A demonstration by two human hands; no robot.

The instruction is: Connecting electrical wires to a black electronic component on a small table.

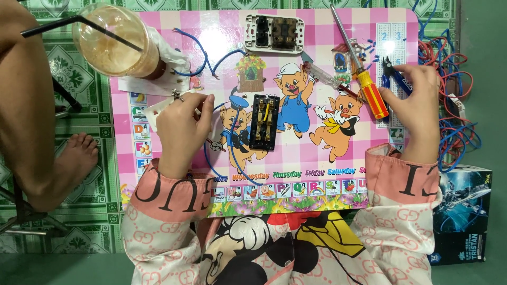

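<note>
My left hand (182,132) rests on the pink checked cartoon board (317,158), its fingers closed on a white switch cover (154,113) with a blue wire (208,158) looping out beside it. A black switch module (264,122) lies just to its right. My right hand (417,113) is at the board's right side, its fingers touching blue-handled pliers (393,74). An orange-handled screwdriver (364,84) and a clear-handled tester screwdriver (325,76) lie next to that hand.
A white switch plate (274,32) lies at the board's top edge. A plastic cup with a brown drink (116,42) and a black straw stands top left. Tangled red and blue wires (454,95) lie right. A dark box (462,211) sits lower right. Another person's foot (74,158) is left.
</note>
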